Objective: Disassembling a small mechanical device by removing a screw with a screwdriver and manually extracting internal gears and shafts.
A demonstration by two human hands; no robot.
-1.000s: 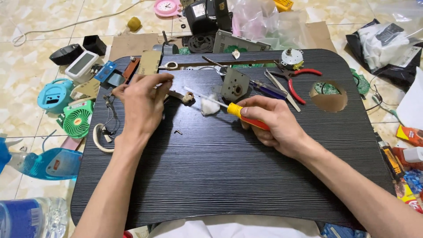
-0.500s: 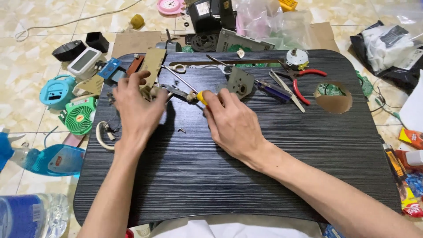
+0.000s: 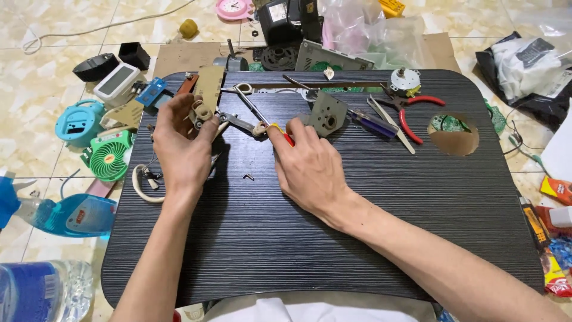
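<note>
Both hands have shifted little since half a second ago. Left hand (image 3: 182, 143) curls shut around a small beige part (image 3: 202, 111). Right hand (image 3: 310, 167), just right of it, pinches a red-and-yellow screwdriver (image 3: 280, 132), tip toward the part; grey gear housing (image 3: 326, 114) beyond its fingertips.

My single view comes from a camera worn on the head, looking steeply down and forward over a dark desk (image 3: 357, 238). It sits close: both forearms enter from the bottom edge, and the desk fills most of the frame. Tiled floor (image 3: 36, 77) shows along the left, top and right edges.
</note>
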